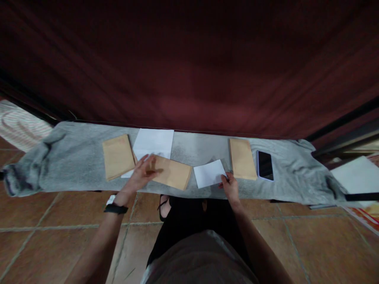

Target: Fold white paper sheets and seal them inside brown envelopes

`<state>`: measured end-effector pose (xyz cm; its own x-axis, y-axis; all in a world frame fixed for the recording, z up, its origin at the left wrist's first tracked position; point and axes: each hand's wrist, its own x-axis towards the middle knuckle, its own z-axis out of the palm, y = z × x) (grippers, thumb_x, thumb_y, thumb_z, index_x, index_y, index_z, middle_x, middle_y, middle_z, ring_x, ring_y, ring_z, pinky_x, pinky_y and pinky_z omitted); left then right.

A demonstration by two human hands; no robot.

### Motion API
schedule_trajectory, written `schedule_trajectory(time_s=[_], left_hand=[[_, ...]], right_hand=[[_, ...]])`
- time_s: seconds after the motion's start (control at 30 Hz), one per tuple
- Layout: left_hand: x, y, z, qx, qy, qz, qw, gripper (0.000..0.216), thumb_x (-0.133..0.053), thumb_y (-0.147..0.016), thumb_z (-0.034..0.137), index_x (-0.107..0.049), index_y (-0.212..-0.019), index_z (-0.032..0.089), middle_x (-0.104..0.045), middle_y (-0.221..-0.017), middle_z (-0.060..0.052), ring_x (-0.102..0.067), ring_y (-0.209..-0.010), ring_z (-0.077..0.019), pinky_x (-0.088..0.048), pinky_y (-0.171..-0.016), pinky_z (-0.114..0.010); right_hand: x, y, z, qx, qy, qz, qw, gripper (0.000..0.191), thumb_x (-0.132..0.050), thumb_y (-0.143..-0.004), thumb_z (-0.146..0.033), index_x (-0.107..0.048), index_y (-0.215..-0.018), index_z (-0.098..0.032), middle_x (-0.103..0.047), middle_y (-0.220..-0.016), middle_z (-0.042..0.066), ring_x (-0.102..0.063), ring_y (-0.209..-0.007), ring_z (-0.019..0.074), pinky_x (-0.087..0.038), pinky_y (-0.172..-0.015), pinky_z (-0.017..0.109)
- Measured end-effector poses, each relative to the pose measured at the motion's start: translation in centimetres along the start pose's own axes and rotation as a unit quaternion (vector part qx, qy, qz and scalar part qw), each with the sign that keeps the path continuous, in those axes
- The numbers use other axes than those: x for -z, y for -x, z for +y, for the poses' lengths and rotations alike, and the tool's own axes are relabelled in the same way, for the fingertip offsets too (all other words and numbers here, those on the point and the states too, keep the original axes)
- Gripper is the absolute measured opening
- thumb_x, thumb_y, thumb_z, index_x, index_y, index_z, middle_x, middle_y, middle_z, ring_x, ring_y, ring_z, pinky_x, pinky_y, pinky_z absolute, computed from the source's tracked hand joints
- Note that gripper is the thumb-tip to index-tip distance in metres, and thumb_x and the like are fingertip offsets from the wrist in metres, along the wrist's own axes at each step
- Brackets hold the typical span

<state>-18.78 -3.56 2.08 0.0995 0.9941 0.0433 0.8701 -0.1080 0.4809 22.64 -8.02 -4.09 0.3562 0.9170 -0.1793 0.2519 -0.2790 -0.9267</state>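
Note:
My left hand (pixel 142 172) rests with spread fingers on a brown envelope (pixel 173 173) lying tilted in the middle of a grey cloth (pixel 74 157). My right hand (pixel 229 185) pinches the near right corner of a folded white paper (pixel 209 173). A stack of brown envelopes (pixel 117 156) lies left of my left hand, beside a larger white sheet (pixel 154 144). Another stack of brown envelopes (pixel 242 158) lies just right of my right hand. A dark band circles my left wrist.
A black phone (pixel 265 165) lies face up on the cloth at the right. A dark red curtain (pixel 189 63) hangs behind the cloth. Brown floor tiles (pixel 310 236) lie around it. White paper (pixel 355 175) shows at the far right edge.

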Motion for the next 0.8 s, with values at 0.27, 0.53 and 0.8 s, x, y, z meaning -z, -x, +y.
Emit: schedule_trajectory(time_s=[0.27,0.53,0.8], left_hand=[[-4.8,-1.3,7.4,-0.157,-0.132,-0.288,0.935,0.119,-0.078,-0.064,0.052,-0.014,-0.161,0.026,0.003,-0.169,-0.016,0.001,-0.155,-0.0361,-0.002,-0.122,-0.057],[-3.7,-4.3,8.9,-0.175,-0.169,-0.313,0.918,0.127,-0.085,-0.052,0.051,-0.020,-0.159,0.030,-0.010,-0.168,-0.018,-0.012,-0.154,-0.0401,-0.009,-0.120,-0.059],[-4.0,-3.6,8.0,-0.208,-0.160,-0.260,0.929,0.124,-0.080,-0.055,0.055,-0.020,-0.159,0.025,-0.029,-0.161,-0.016,-0.024,-0.149,-0.0382,-0.014,-0.120,-0.053]], right_hand=[[0.4,0.3,-0.1,0.013,0.027,0.000,1.000,0.043,-0.050,-0.087,-0.046,-0.062,-0.114,-0.015,-0.067,-0.079,0.005,-0.065,-0.057,0.0185,-0.056,-0.054,0.030],[0.5,3.0,-2.8,0.246,0.297,0.053,0.921,0.049,-0.053,-0.090,-0.024,-0.053,-0.138,-0.016,-0.056,-0.134,0.019,-0.054,-0.120,0.0323,-0.046,-0.102,0.052],[-8.3,4.6,-5.2,0.118,0.153,-0.178,0.965,0.022,-0.054,-0.095,-0.026,-0.069,-0.110,-0.021,-0.074,-0.092,0.004,-0.070,-0.084,0.0185,-0.052,-0.080,0.028]])
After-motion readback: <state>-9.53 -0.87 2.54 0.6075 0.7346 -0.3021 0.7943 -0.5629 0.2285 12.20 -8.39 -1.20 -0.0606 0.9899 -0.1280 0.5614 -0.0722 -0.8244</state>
